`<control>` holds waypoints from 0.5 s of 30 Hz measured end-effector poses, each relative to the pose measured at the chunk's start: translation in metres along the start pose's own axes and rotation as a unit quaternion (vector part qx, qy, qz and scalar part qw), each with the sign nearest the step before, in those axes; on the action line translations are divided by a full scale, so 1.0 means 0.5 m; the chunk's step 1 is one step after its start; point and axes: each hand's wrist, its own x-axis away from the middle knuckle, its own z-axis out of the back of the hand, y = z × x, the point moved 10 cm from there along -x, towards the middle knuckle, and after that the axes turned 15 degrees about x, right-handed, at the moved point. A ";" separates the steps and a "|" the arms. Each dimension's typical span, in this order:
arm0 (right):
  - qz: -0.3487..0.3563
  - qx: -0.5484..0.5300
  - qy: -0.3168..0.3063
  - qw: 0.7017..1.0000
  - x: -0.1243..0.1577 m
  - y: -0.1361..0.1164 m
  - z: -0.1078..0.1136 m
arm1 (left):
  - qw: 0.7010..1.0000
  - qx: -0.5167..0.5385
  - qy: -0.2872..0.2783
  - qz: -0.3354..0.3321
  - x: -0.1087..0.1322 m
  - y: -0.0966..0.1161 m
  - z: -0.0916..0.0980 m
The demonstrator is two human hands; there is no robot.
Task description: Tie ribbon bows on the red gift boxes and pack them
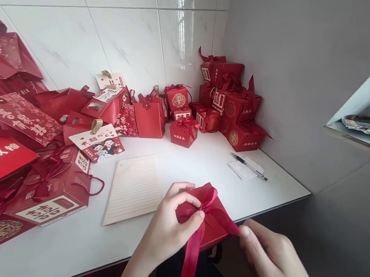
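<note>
A red gift box [215,233] sits at the table's front edge, partly over it, with a dark red ribbon [221,213] tied in a bow on its top. My left hand [178,217] rests on the box, its thumb and fingers closed on the ribbon near the knot. One ribbon tail hangs down over the front of the box. My right hand [267,248], just right of the box, pinches the end of the other tail, which runs taut from the knot.
A lined notepad [132,191] lies behind my left hand. Farther right a black pen [249,166] rests on a white paper packet [239,170]. Many red gift boxes [49,189] are heaped at the left, with another stack of boxes [245,137] against the right wall.
</note>
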 end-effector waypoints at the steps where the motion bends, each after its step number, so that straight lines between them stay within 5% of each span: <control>1: -0.010 -0.003 -0.028 1.000 -0.004 0.003 -0.012 | 1.000 -0.001 0.002 -0.001 0.000 0.000 0.000; 7: -0.041 -0.110 -0.110 0.987 -0.002 0.010 -0.062 | 1.000 0.000 -0.003 -0.007 -0.001 0.001 -0.002; 15: -0.024 -0.241 -0.172 0.955 -0.011 0.030 -0.075 | 1.000 0.001 -0.005 0.012 -0.007 -0.006 -0.003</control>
